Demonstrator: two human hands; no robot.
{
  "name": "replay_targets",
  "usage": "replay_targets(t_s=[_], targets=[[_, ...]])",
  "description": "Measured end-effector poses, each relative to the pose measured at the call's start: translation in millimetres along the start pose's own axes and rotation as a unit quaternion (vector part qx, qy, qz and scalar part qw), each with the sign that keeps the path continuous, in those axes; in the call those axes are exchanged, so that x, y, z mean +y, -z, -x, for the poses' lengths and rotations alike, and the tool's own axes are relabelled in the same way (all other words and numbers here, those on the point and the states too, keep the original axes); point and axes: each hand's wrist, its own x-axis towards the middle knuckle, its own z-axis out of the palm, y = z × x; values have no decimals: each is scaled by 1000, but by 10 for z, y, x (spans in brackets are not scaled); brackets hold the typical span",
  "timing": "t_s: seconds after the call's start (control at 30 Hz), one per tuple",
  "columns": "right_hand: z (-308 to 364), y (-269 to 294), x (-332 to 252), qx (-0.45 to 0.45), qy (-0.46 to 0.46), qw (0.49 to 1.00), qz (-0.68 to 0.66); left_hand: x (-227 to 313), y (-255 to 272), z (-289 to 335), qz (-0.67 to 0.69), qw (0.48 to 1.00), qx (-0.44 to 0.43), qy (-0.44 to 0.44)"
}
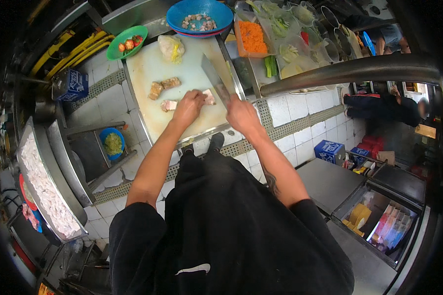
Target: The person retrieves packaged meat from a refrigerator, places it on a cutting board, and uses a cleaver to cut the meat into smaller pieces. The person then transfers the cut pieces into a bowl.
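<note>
My left hand presses down on a pale piece of meat on the white cutting board. My right hand grips the handle of a broad cleaver, its blade raised just right of the meat. Another cut piece lies left of my left hand. Two browned chunks rest further up the board. A pale lump in a clear bag sits at the board's far end.
A blue bowl with diced bits and a green plate with red pieces stand beyond the board. Tubs of shredded carrot and greens are at right. A steel rail crosses right. A tray of white pieces is at left.
</note>
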Motion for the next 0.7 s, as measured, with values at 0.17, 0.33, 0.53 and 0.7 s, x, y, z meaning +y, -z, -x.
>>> replay_targets(t_s=[0.17, 0.33, 0.53, 0.7], targets=[[-218, 92, -251, -14, 35, 996, 77, 24, 42, -124, -45, 996, -60, -47], [12, -27, -322, -29, 40, 991, 122, -61, 135, -251, -72, 983, -141, -93], [97, -122, -307, -39, 30, 990, 129, -156, 158, -308, -132, 963, -187, -142], [107, -203, -193, -51, 23, 993, 100, -178, 195, -334, -140, 955, -206, -163]])
